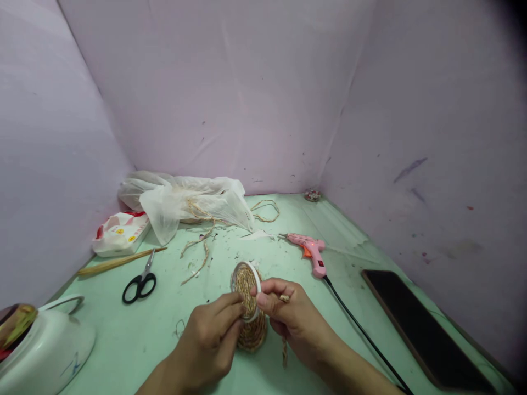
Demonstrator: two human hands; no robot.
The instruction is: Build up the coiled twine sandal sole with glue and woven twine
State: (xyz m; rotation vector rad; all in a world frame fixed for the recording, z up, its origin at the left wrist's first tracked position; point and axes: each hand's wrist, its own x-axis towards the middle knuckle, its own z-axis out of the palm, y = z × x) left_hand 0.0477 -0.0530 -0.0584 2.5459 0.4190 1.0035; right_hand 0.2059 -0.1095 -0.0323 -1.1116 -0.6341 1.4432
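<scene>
Head view: where is the thing in hand found, and how is it held?

A slim, smooth white ring (259, 281) is held between the two hands, with an elongated coil of tan braided straw rope (252, 336) seen through it and below it. Its right rim is pinched by the thumb and fingers of the right hand (298, 310); its lower left edge seems gripped by the closed fingers of the left hand (209, 329). Whether the coil is pinched too cannot be told.

Why are both sides held?

Probably so that the ring is steadied, tilted against the coil. A loose tan braided end (284, 352) is let hang below the right hand, perhaps to leave the rim free.

And the pink glue gun with the orange trigger (312, 252)?

It is laid beyond the right hand, nozzle turned left, presumably for easy reach; the black-handled metal scissors (140, 287) are left beyond the left hand.
</scene>
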